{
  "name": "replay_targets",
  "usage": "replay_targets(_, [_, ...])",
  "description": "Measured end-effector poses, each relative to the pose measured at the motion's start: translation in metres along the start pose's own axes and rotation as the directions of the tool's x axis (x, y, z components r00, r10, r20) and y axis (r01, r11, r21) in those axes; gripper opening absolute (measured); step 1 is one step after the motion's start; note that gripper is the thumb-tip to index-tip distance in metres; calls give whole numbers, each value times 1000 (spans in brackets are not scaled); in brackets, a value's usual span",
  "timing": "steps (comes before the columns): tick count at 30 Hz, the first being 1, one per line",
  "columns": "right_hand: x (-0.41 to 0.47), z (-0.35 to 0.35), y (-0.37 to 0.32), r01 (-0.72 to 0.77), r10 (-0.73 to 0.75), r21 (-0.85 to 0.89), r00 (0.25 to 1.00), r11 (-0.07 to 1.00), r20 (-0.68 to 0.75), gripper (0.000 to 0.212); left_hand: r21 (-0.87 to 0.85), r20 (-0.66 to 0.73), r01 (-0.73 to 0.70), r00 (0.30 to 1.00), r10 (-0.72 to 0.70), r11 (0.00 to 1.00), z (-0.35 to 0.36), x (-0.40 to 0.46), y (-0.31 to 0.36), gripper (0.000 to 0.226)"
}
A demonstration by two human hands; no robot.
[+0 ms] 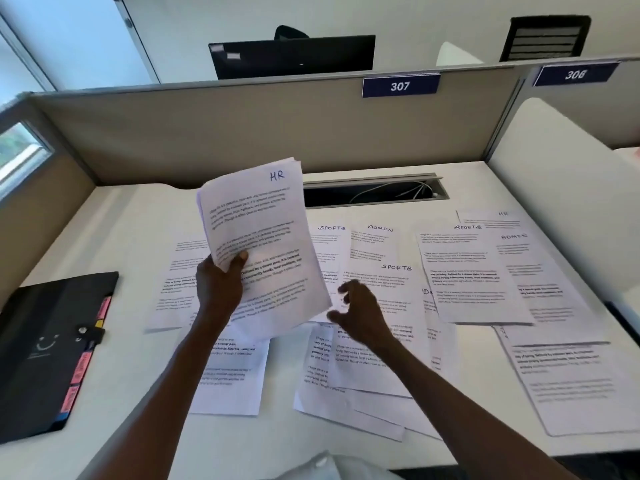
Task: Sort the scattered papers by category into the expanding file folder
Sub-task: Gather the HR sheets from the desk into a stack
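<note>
We're mid-gather: right hand [360, 311], fingers loose & holding nothing, hovers over flat printed sheets [374, 341] on the white tabletop [114, 237], left hand [220, 282] pinches the thin HR stack [259, 244] aloft, black tabbed folder [48, 348] closed at left, so next we prob. need another HR pg.

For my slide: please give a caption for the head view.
Left hand holds the HR stack; folder lies shut.
</note>
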State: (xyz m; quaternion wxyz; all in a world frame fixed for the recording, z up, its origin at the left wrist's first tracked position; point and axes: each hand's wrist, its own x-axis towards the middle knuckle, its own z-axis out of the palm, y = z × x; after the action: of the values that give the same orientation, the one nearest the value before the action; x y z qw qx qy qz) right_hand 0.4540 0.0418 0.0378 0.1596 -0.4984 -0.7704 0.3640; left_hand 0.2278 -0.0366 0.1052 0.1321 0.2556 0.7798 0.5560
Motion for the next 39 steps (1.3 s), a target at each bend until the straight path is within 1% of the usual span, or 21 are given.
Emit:
replay_targets(2, [-20, 21, -1, -22, 29, -88, 996, 996, 82, 53, 23, -16, -23, 1000, 23, 999, -10, 8, -4, 33])
replay_targets(5, [-36, 56, -9, -16, 46, -263, 993, 965, 107, 67, 32, 2, -34, 999, 33, 999, -22, 16, -7, 30])
replay_targets(6, [-40, 63, -15, -22, 57, -326, 994, 945, 96, 68, 41, 11, -35, 999, 34, 999, -26, 17, -7, 30])
replay_targets(8, [-45, 71, -26, -31, 85, -437, 991, 899, 104, 59, 56, 28, -41, 999, 40, 998, -34, 18, -8, 30])
replay_targets(10, [-50, 76, -36, -4, 80, -524, 989, 852, 124, 43, 64, 39, -46, 998, 43, 997, -42, 19, -11, 30])
replay_targets(14, [-56, 92, -47, -38, 115, -621, 990, 783, 85, 23, 59, 75, -37, 997, 32, 998, -56, 19, -18, 30])
replay_targets(16, [-58, 96, -53, -92, 164, -634, 985, 768, 55, 17, 40, 92, -31, 995, 27, 999, -61, 18, -20, 31])
replay_targets(18, [-60, 96, -57, -135, 215, -622, 975, 772, 55, 22, 36, 109, -31, 994, 27, 999, -65, 18, -20, 31])
replay_targets(20, [-62, 95, -60, -175, 250, -620, 967, 765, 36, 22, 31, 127, -38, 991, 34, 999, -70, 19, -21, 32])
replay_targets(22, [-63, 90, -65, -196, 267, -608, 963, 769, 27, 18, 18, 141, -53, 989, 50, 998, -76, 22, -21, 32])
replay_targets(24, [-62, 78, -72, -210, 265, -579, 964, 788, 10, 24, 20, 144, -67, 988, 64, 998, -82, 27, -20, 32])
replay_targets(27, [-57, 46, -92, -207, 244, -555, 970, 805, -9, 32, 13, 152, -76, 986, 73, 997, -91, 33, -19, 31])
replay_targets(31, [-51, -9, -127, -193, 255, -558, 966, 807, 35, 40, 8, 165, -70, 984, 67, 998, -97, 38, -18, 30])
replay_targets(32, [-49, -24, -135, -176, 248, -571, 967, 802, 51, 39, 7, 169, -65, 984, 62, 998, -99, 38, -18, 29])
replay_targets(35, [-49, -66, -157, -144, 225, -605, 972, 783, 60, 19, -7, 184, -54, 981, 54, 999, -103, 39, -17, 28])
replay_targets(39, [-53, -110, -178, -172, 200, -590, 980, 789, -18, 24, -10, 183, -63, 981, 64, 998, -109, 39, -15, 27])
